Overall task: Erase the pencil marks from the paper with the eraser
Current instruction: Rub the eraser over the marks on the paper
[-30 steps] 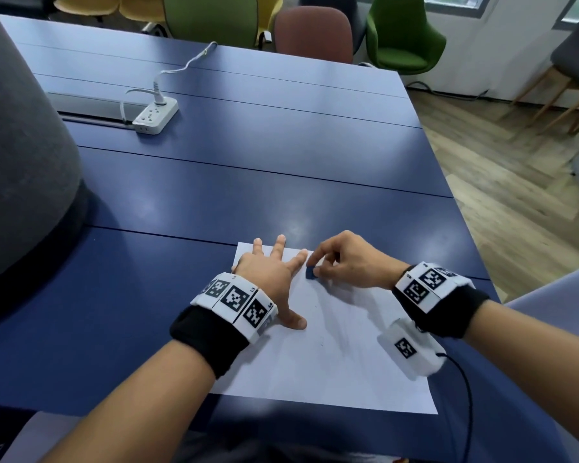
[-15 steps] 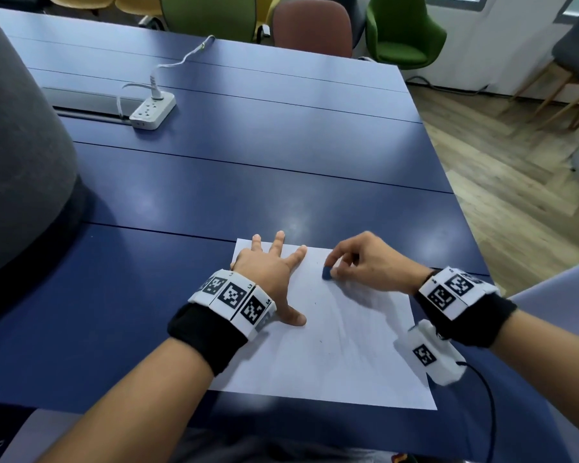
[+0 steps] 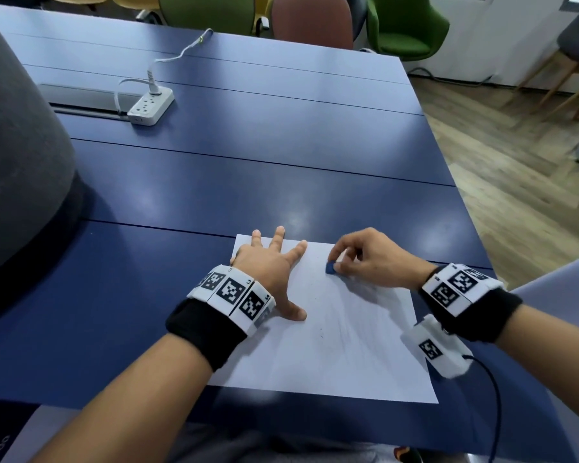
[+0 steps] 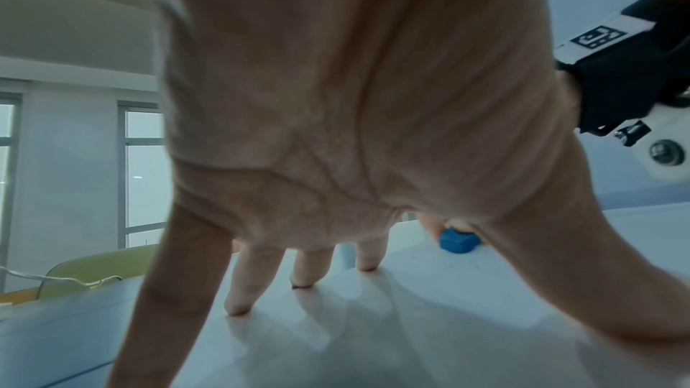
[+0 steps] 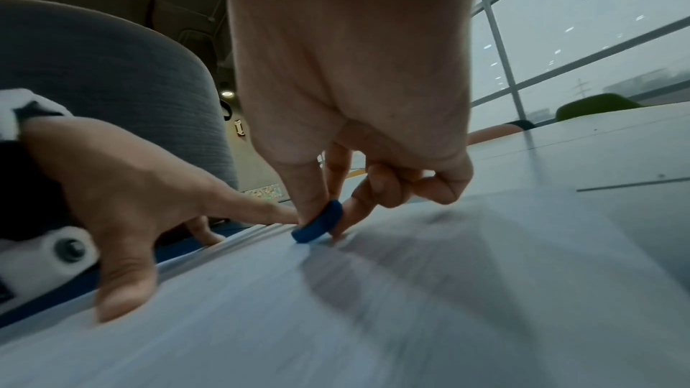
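A white sheet of paper (image 3: 328,355) lies on the blue table near its front edge, with faint grey pencil smudges and a few dark specks in its middle. My left hand (image 3: 274,272) lies flat on the sheet's upper left part, fingers spread and straight, pressing it down. My right hand (image 3: 340,262) pinches a small blue eraser (image 3: 330,268) between thumb and fingers and holds it against the paper near the top edge. The right wrist view shows the eraser (image 5: 318,222) tilted on its edge on the paper. In the left wrist view the eraser (image 4: 458,241) sits beyond my spread fingers.
A white power strip (image 3: 151,106) with a cable lies at the back left of the table (image 3: 281,145). A large grey rounded object (image 3: 17,155) stands at the left. Chairs line the far edge; the table's right edge drops to a wooden floor (image 3: 515,182).
My right hand has slid the eraser to the right along the top of the paper, away from the left hand's fingertips. The left hand has stayed in place.
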`<state>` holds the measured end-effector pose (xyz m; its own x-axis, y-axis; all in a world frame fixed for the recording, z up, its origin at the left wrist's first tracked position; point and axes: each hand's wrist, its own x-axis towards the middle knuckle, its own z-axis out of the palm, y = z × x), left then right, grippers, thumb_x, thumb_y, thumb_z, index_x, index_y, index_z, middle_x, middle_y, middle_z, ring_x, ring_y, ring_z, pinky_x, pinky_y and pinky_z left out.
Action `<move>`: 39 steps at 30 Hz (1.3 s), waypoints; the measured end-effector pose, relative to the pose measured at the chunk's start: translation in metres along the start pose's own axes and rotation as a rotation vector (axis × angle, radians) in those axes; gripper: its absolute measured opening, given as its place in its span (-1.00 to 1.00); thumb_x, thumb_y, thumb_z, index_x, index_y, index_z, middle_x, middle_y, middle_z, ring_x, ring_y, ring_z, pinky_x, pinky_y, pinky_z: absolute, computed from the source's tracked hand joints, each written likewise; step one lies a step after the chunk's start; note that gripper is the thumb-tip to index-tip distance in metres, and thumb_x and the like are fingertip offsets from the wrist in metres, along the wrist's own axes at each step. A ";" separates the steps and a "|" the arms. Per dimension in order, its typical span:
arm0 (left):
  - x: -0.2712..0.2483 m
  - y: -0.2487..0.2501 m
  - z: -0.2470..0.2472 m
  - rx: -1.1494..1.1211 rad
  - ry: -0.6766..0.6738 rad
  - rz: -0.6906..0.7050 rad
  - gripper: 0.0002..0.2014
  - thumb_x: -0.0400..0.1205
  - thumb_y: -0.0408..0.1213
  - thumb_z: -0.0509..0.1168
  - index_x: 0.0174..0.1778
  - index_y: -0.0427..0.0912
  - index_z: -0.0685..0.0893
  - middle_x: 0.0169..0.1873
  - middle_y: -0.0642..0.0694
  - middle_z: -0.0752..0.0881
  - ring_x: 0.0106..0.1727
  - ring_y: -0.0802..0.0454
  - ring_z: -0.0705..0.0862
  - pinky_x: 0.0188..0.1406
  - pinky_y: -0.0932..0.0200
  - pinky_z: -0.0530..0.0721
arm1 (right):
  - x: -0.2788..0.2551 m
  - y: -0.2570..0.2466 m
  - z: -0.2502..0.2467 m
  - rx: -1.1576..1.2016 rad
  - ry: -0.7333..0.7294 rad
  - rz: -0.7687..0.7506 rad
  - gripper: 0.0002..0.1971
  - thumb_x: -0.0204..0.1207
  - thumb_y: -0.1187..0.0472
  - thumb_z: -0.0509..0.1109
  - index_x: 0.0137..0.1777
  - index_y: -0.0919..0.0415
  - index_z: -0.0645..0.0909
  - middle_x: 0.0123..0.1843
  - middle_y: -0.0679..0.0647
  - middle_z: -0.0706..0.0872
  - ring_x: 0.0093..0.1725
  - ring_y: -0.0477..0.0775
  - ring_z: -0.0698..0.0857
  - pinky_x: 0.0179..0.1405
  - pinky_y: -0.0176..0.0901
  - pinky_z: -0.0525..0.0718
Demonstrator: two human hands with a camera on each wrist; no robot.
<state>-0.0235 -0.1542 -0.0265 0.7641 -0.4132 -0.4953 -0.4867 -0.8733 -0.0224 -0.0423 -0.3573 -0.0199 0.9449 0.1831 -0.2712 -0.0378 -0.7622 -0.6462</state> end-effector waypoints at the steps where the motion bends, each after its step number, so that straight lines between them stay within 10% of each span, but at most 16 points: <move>1: 0.000 0.000 0.000 0.000 0.003 0.001 0.23 0.32 0.44 0.42 0.69 0.23 -0.28 0.71 -0.10 -0.29 0.70 -0.38 -0.16 0.54 -0.25 0.30 | 0.002 0.002 0.000 0.027 0.042 0.002 -0.90 0.48 0.27 0.41 -0.12 0.08 0.75 -0.42 -0.02 0.72 -0.53 -0.17 0.53 -0.40 -0.28 0.54; 11: 0.000 0.001 0.000 0.008 0.007 0.005 0.23 0.32 0.45 0.41 0.69 0.21 -0.30 0.71 -0.12 -0.28 0.69 -0.40 -0.15 0.55 -0.25 0.26 | -0.015 -0.003 0.011 -0.071 -0.060 -0.047 -0.87 0.48 0.27 0.42 -0.06 0.06 0.75 -0.38 -0.04 0.75 -0.48 -0.24 0.54 -0.40 -0.49 0.42; 18: 0.002 0.000 0.002 -0.001 0.000 0.000 0.25 0.29 0.46 0.43 0.69 0.23 -0.28 0.71 -0.11 -0.28 0.69 -0.40 -0.15 0.55 -0.31 0.30 | -0.043 -0.004 0.022 -0.090 -0.177 -0.136 -0.81 0.40 0.27 0.41 -0.13 -0.04 0.78 -0.36 0.04 0.76 -0.32 0.06 0.64 -0.31 -0.16 0.58; 24: 0.003 0.000 0.001 -0.001 0.001 0.000 0.25 0.29 0.45 0.43 0.69 0.23 -0.29 0.71 -0.10 -0.28 0.69 -0.40 -0.16 0.55 -0.30 0.29 | -0.029 -0.001 0.019 -0.008 -0.002 -0.094 -0.80 0.43 0.31 0.38 -0.15 0.01 0.79 -0.36 0.06 0.78 -0.45 -0.16 0.52 -0.37 -0.29 0.51; 29: 0.006 -0.002 0.003 -0.003 0.005 -0.005 0.27 0.26 0.46 0.45 0.69 0.25 -0.26 0.71 -0.10 -0.26 0.69 -0.41 -0.14 0.54 -0.39 0.28 | -0.055 -0.006 0.024 -0.124 -0.234 -0.158 -0.81 0.43 0.25 0.39 -0.08 -0.03 0.78 -0.27 0.01 0.78 -0.27 0.01 0.65 -0.24 -0.18 0.62; 34: 0.007 -0.001 0.004 -0.005 0.017 -0.008 0.27 0.24 0.48 0.44 0.69 0.26 -0.25 0.72 -0.09 -0.25 0.69 -0.40 -0.13 0.53 -0.38 0.30 | -0.041 0.002 0.027 -0.048 0.005 -0.093 -0.86 0.48 0.26 0.40 -0.10 -0.01 0.74 -0.33 0.00 0.77 -0.41 -0.15 0.55 -0.28 -0.20 0.55; 39: 0.007 -0.002 0.005 0.001 0.017 -0.013 0.27 0.24 0.47 0.44 0.69 0.25 -0.23 0.72 -0.11 -0.24 0.69 -0.41 -0.12 0.52 -0.40 0.31 | -0.070 -0.005 0.030 -0.099 -0.249 -0.160 -0.83 0.47 0.24 0.39 -0.04 0.00 0.75 -0.22 -0.01 0.78 -0.25 -0.04 0.66 -0.19 -0.20 0.65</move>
<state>-0.0193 -0.1545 -0.0345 0.7776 -0.4058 -0.4803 -0.4767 -0.8785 -0.0297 -0.1177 -0.3474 -0.0190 0.8270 0.4432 -0.3459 0.1485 -0.7656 -0.6259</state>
